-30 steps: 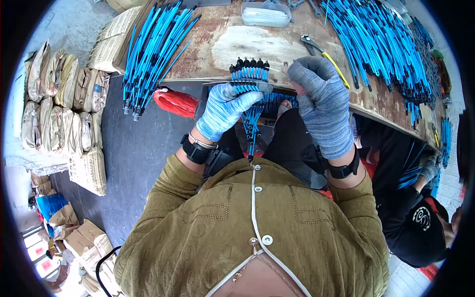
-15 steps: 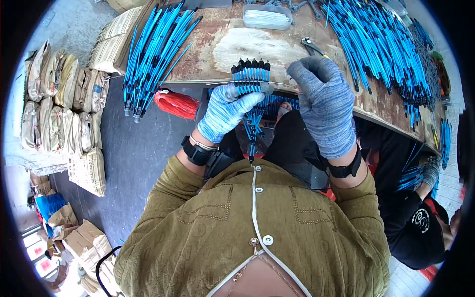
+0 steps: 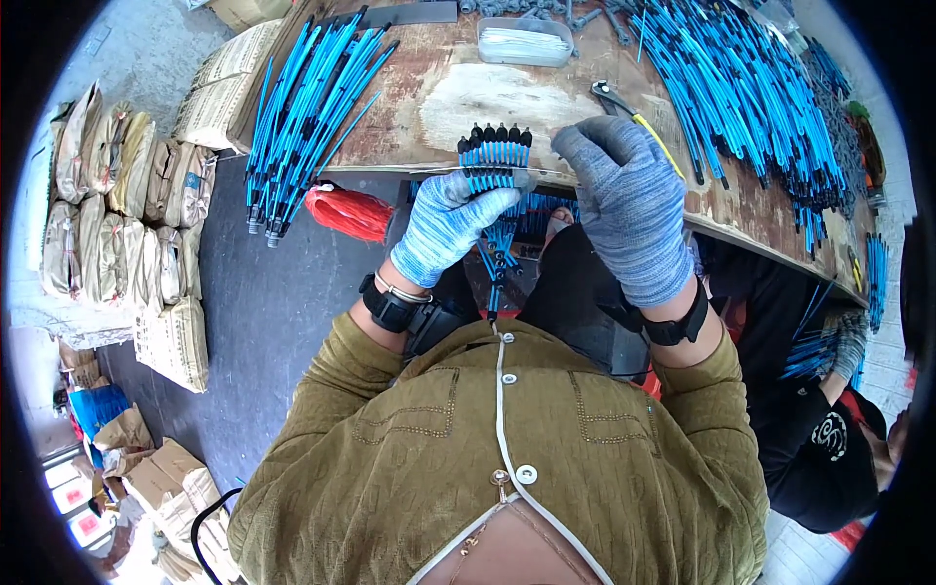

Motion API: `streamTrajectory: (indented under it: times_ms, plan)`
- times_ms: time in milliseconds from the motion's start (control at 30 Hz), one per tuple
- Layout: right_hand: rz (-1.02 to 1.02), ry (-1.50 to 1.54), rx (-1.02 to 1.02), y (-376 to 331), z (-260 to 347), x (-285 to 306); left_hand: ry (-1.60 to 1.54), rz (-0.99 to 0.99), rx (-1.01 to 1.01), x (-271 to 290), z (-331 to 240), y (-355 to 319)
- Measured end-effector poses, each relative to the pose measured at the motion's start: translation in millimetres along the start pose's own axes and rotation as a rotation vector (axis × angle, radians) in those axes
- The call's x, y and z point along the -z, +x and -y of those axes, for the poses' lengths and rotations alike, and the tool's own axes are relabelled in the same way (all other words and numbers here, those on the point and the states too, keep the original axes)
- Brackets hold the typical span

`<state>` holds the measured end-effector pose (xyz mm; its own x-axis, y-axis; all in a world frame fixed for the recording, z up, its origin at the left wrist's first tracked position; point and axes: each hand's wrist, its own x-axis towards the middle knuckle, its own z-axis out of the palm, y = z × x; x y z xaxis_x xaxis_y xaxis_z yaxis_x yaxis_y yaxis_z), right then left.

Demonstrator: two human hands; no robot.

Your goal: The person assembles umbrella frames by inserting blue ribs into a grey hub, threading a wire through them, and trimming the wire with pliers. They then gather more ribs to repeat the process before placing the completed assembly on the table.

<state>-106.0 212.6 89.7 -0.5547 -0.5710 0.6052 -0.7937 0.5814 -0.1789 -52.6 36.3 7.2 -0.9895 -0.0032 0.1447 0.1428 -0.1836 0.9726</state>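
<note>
My left hand [image 3: 444, 224] is closed around a bundle of thin blue rods [image 3: 495, 154] with black tips, held upright at the table's near edge. The tips fan out in a row above my fingers, and a dark band crosses the rods there. Below the hand, more of the blue and black lengths hang toward my lap. To the right of the bundle my right hand [image 3: 629, 210] is raised over the table edge, apart from the rods. Its thumb and fingers are curled into a pinch; whatever they hold is too small or hidden. Both hands wear grey-blue knitted gloves.
Blue rods lie in piles on the wooden table [image 3: 405, 127] at left [image 3: 312, 107] and right [image 3: 746, 97]. Pliers [image 3: 634, 117] and a clear tub of white strips [image 3: 526, 41] lie between them. A co-worker's gloved hand [image 3: 850, 341] is at far right. Wrapped bundles [image 3: 136, 195] stand left.
My right hand has shifted slightly left, toward the bundle, uncovering more of the pliers' yellow handle. My left hand keeps its hold on the rods, nearly still.
</note>
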Motion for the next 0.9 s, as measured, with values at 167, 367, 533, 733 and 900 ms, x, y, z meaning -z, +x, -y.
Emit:
streamTrajectory:
  times_ms: [167, 367, 533, 733, 900]
  plan:
    - [-0.012, -0.113, 0.087, 4, -1, 3, 0.096, 0.017, -0.038, 1, -2, 1]
    - [-0.019, 0.006, 0.083, 7, -3, 5, 0.054, 0.038, -0.099, 1, 5, 4]
    - [0.009, 0.069, -0.004, 3, -5, 2, 0.053, 0.047, -0.041, 0, 2, 2]
    - [0.016, 0.174, 0.022, 4, -5, 3, 0.08, 0.074, -0.058, -1, 0, 3]
    - [0.046, 0.258, 0.047, 7, -10, 1, 0.175, 0.11, -0.038, 2, 0, 2]
